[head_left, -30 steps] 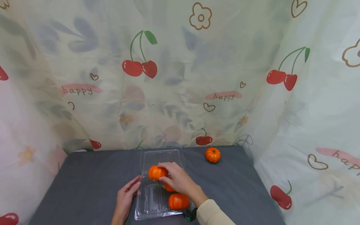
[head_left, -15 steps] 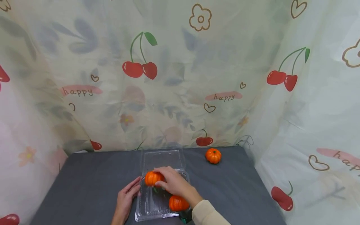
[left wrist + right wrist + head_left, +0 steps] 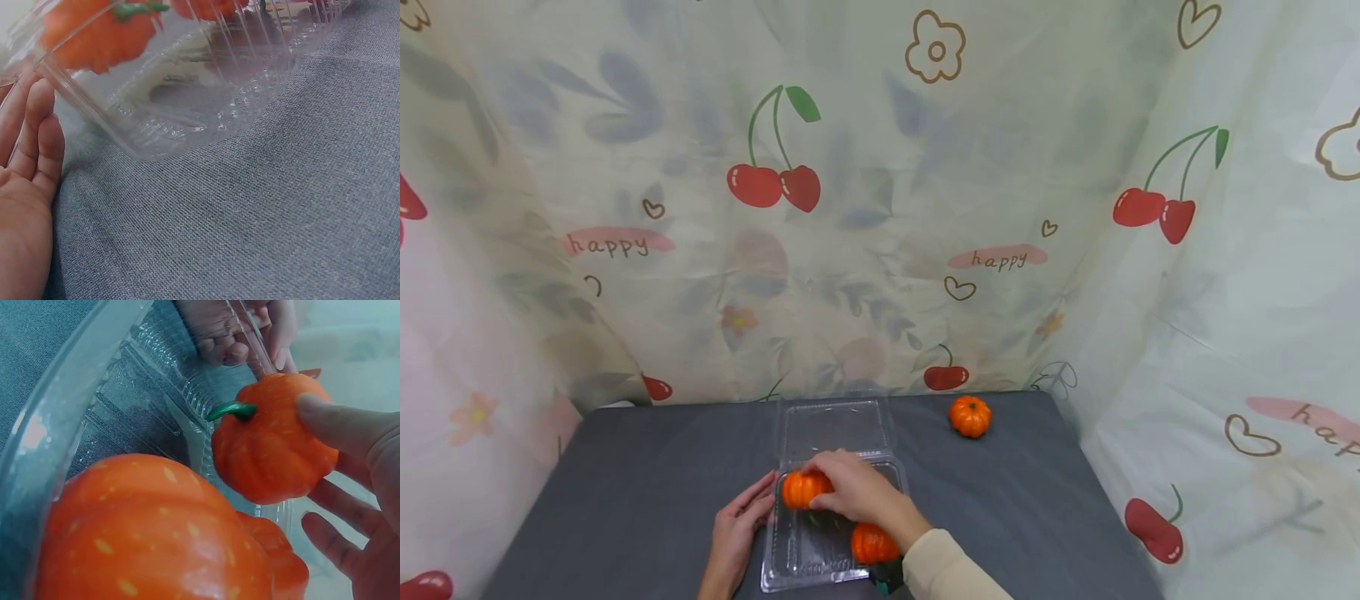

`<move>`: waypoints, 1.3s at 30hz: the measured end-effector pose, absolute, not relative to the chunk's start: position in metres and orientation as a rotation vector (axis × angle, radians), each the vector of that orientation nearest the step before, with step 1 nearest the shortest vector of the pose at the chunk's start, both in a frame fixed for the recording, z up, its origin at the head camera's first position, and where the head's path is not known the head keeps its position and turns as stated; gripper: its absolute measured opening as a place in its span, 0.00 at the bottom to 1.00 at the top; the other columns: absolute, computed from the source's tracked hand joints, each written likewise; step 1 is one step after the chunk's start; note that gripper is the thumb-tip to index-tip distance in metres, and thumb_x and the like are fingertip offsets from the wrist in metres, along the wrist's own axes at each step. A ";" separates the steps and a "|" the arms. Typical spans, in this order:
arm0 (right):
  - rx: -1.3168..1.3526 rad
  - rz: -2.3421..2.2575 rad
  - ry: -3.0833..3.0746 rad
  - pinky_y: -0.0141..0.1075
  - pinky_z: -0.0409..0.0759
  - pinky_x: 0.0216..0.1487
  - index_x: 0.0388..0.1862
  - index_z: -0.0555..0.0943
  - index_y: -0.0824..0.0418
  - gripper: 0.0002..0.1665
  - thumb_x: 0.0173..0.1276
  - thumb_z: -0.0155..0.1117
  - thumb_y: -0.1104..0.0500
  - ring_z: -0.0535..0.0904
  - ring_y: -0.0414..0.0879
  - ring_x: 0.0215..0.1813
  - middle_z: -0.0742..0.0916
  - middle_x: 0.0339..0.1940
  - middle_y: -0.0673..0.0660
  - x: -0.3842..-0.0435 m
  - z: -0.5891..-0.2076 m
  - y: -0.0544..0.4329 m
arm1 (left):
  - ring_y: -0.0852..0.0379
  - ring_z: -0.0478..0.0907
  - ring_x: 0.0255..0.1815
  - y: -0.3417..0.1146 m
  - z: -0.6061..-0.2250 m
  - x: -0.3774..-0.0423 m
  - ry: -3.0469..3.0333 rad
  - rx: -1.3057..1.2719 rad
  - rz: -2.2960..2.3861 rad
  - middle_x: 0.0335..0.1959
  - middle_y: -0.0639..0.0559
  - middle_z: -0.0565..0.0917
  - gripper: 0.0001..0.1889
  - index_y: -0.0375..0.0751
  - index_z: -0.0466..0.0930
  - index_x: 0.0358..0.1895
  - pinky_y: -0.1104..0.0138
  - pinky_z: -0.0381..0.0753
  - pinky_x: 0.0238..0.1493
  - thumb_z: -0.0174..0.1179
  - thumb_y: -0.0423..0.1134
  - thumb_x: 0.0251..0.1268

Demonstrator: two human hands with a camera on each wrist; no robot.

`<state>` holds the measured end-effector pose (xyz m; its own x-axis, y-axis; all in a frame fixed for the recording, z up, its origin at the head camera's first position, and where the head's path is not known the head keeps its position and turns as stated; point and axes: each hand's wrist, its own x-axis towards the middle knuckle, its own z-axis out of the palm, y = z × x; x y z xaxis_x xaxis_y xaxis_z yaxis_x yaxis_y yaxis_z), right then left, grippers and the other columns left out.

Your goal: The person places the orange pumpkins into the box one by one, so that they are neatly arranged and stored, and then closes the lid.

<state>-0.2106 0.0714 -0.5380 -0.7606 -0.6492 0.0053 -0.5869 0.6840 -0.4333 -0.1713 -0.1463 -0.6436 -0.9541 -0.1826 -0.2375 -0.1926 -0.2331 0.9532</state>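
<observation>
My right hand (image 3: 859, 493) grips a small orange toy pumpkin (image 3: 797, 490) over the back left part of a clear plastic clamshell box (image 3: 778, 578). In the right wrist view the thumb presses on top of this pumpkin (image 3: 269, 456), and its green stem points left. A second pumpkin (image 3: 872, 544) lies in the box at the front right. Behind it a third pumpkin (image 3: 281, 559) partly shows in the right wrist view; in the head view my right hand hides it. My left hand (image 3: 736, 527), fingers fairly straight, rests against the box's left side.
The box's clear lid (image 3: 835, 427) lies folded back behind it. Another orange pumpkin (image 3: 970, 416) sits at the back right of the dark grey tablecloth (image 3: 655, 492). A patterned curtain (image 3: 850, 275) encloses the back and sides.
My right hand has brought its pumpkin leftward and nearer to me, lower into the box's back left part. The left hand stays at the box's side.
</observation>
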 end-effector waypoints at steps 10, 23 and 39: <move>-0.984 -0.505 2.753 0.37 0.79 0.63 0.57 0.81 0.47 0.26 0.62 0.78 0.48 0.81 0.40 0.54 0.87 0.55 0.44 -0.212 -0.543 0.066 | 0.66 0.87 0.40 -0.146 -0.644 -0.172 1.949 -0.502 2.389 0.52 0.64 0.89 0.29 0.39 0.78 0.68 0.71 0.86 0.37 0.71 0.41 0.63; -1.061 -0.521 2.696 0.33 0.80 0.60 0.56 0.80 0.47 0.24 0.62 0.77 0.52 0.79 0.39 0.53 0.86 0.54 0.46 -0.211 -0.542 0.064 | 0.65 0.88 0.38 -0.145 -0.644 -0.171 1.989 -0.474 2.401 0.53 0.60 0.89 0.29 0.35 0.78 0.67 0.71 0.86 0.36 0.70 0.41 0.64; -1.109 -0.364 2.745 0.35 0.79 0.63 0.55 0.82 0.45 0.23 0.61 0.78 0.49 0.78 0.42 0.56 0.84 0.55 0.44 -0.207 -0.540 0.064 | 0.64 0.86 0.32 -0.145 -0.647 -0.170 1.970 -0.453 2.434 0.46 0.68 0.90 0.27 0.33 0.77 0.67 0.71 0.85 0.35 0.68 0.37 0.65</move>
